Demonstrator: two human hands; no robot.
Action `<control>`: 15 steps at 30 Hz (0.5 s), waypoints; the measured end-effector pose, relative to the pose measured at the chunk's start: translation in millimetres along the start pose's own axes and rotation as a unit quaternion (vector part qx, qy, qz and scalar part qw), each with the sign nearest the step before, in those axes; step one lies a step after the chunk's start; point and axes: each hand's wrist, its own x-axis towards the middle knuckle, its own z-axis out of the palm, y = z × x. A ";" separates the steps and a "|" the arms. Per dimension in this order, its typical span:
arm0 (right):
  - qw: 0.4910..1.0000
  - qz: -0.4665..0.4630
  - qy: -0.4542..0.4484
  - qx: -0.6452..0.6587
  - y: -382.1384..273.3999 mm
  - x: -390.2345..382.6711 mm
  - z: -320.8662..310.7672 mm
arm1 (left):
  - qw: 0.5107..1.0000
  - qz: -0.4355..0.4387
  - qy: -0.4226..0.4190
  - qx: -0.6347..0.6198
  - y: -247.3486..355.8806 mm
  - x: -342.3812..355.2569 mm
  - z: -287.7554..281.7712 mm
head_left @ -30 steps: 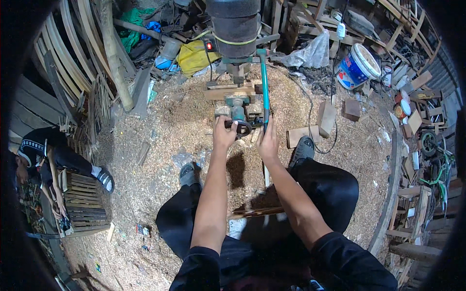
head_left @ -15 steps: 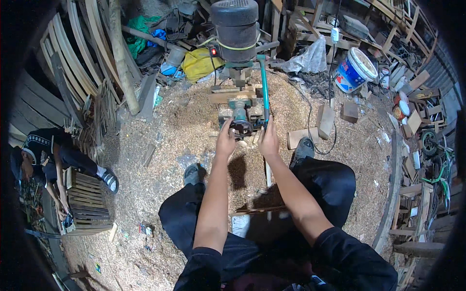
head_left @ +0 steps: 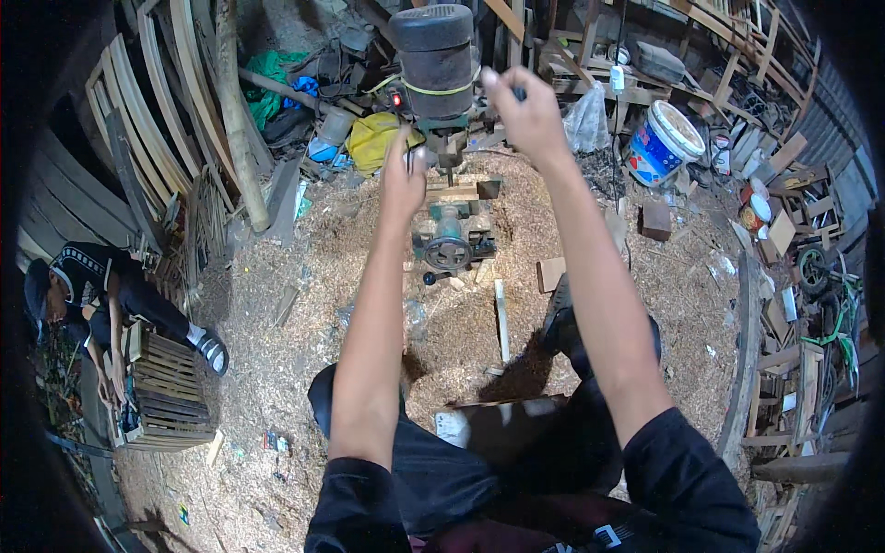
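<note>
In front of me stands a bench machine with a dark upright motor (head_left: pixel 433 88), a yellow-green band round it. Below it, a wooden piece (head_left: pixel 452 194) lies across the machine's bed above a handwheel (head_left: pixel 448 254) with a black knob. My right hand (head_left: pixel 533 120) is raised beside the motor, fingers curled round a lever handle (head_left: pixel 519 93) whose dark end shows; the rest of the lever is hidden. My left hand (head_left: pixel 403 184) is closed, lower and left of the motor. A small dark bit shows by its thumb; what it holds I cannot make out.
Wood shavings cover the floor (head_left: pixel 277 359). A thin wood strip (head_left: pixel 501 320) and wooden blocks (head_left: pixel 654 221) lie near my feet. To the right stands a blue-and-white bucket (head_left: pixel 666 143). At left, another person (head_left: pixel 111 286) bends over a slatted wooden piece (head_left: pixel 168 392). Curved boards (head_left: pixel 138 101) lean behind.
Both my hands have risen from beside the handwheel toward the motor, the right one higher. The teal lever no longer hangs beside the machine. The handwheel is now uncovered.
</note>
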 end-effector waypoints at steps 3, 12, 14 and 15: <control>0.994 -0.036 0.056 0.091 -4.2 47.3 10.1 | 0.994 0.093 -0.006 0.051 32.1 73.6 -1.2; 0.961 -0.178 0.197 -0.073 35.0 174.5 23.4 | 0.986 0.083 -0.060 0.131 54.5 145.4 11.9; 0.961 -0.193 0.192 -0.056 38.5 190.0 22.9 | 0.988 0.084 -0.064 0.109 48.7 142.3 11.2; 0.965 -0.177 0.177 -0.081 40.2 193.3 21.1 | 0.988 0.091 -0.065 0.103 45.5 140.0 10.0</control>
